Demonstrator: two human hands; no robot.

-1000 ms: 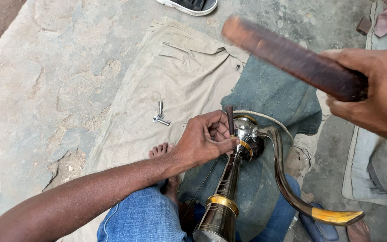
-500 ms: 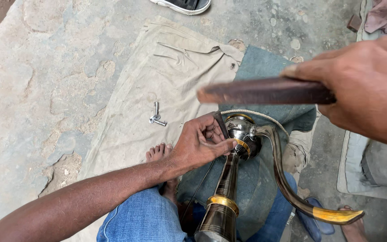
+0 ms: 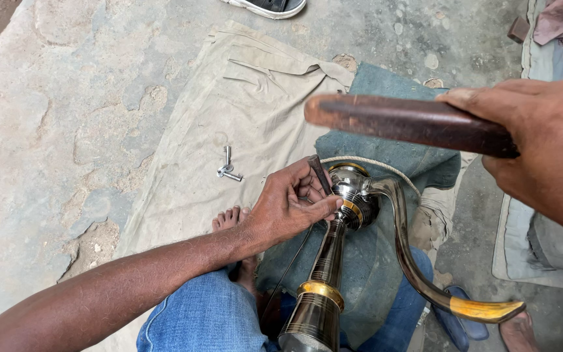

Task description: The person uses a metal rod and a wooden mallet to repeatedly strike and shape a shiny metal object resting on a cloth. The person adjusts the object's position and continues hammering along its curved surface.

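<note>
My left hand pinches a small dark metal punch upright against the shiny round joint of a polished metal pipe. The pipe has a dark stem with a brass ring and a curved arm ending in a yellow tip. Close to the camera at the right, my right hand grips a dark brown wooden handle, held level above the joint.
A beige cloth and a blue-green cloth cover the stone floor. Two small metal screws lie on the beige cloth. My bare toes and a blue-jeaned knee are below. A shoe lies at the top.
The wooden handle in my right hand has swung from a downward slant to nearly level and moved lower, toward the joint. My left hand keeps the punch in place.
</note>
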